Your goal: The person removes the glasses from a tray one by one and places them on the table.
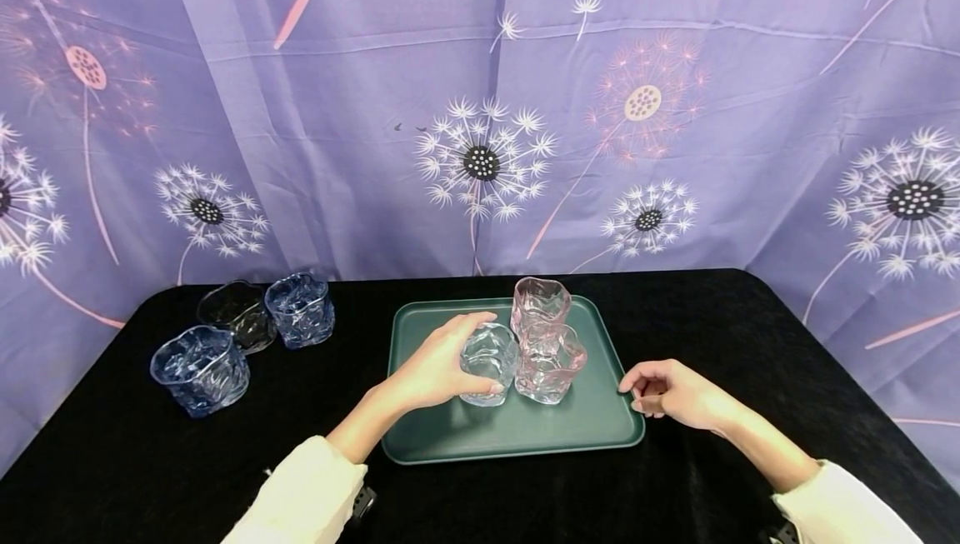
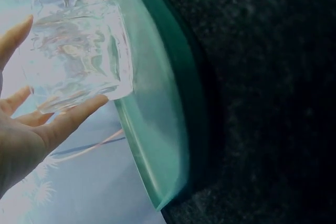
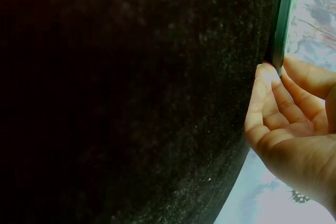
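My left hand (image 1: 438, 365) holds a clear glass (image 1: 487, 361) between thumb and fingers, over the left-middle part of the green tray (image 1: 510, 436). The left wrist view shows the fingers spread along one side of this wavy-walled glass (image 2: 79, 51), with its base close to the tray floor. Right beside it are two pink-tinted glasses, one at the back (image 1: 538, 298) and one nearer the front (image 1: 551, 373). At the tray's right rim, my right hand (image 1: 678, 394) pinches the edge. Its curled fingers (image 3: 268, 95) meet the rim in the right wrist view.
On the left of the black-covered table (image 1: 315, 427) stand two blue glasses, one in front (image 1: 201, 371) and one behind (image 1: 302, 311). A dark transparent glass (image 1: 243, 315) sits between them. A purple dandelion-print cloth (image 1: 360, 152) hangs behind the table.
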`<act>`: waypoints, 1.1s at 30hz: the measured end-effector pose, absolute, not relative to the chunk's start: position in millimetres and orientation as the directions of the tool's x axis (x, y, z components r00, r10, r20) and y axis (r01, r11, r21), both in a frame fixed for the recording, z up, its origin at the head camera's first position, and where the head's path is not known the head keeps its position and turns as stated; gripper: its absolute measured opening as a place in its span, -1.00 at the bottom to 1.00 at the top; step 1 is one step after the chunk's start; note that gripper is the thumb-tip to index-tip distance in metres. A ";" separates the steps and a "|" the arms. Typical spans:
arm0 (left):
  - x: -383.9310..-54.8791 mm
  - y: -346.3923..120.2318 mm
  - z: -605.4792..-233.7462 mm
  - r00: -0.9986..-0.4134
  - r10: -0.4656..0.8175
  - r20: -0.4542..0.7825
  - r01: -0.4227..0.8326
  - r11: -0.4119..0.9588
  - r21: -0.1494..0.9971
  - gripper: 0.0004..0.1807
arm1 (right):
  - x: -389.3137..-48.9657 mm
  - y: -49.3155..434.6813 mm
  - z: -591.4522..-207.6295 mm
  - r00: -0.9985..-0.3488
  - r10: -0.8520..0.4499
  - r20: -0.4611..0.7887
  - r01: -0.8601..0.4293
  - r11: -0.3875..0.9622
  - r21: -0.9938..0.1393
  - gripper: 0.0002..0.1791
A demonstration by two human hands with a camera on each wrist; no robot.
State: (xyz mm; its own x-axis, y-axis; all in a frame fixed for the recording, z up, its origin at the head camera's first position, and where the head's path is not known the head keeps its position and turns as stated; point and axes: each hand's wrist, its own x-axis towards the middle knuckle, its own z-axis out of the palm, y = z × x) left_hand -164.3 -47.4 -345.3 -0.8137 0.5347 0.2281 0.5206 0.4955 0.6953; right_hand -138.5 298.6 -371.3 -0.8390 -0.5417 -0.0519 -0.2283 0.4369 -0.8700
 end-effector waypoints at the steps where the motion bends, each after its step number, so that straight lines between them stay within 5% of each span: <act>1: -164.4 -47.5 -345.4 -0.814 0.534 0.229 0.520 0.495 0.696 -0.14 | -138.4 298.6 -371.3 -0.838 -0.544 -0.051 -0.229 0.434 -0.871 -0.83; 33: -162.8 -74.4 -334.0 -0.838 0.487 0.248 0.506 0.522 0.687 -0.18 | -139.2 298.1 -371.1 -0.835 -0.548 -0.046 -0.236 0.432 -0.870 -0.83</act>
State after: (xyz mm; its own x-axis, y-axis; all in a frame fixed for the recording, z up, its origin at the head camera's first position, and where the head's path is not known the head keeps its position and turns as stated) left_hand -162.8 -74.4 -334.0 -0.8377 0.4867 0.2478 0.5063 0.5218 0.6865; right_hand -139.2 298.1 -371.1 -0.8352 -0.5480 -0.0456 -0.2362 0.4324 -0.8702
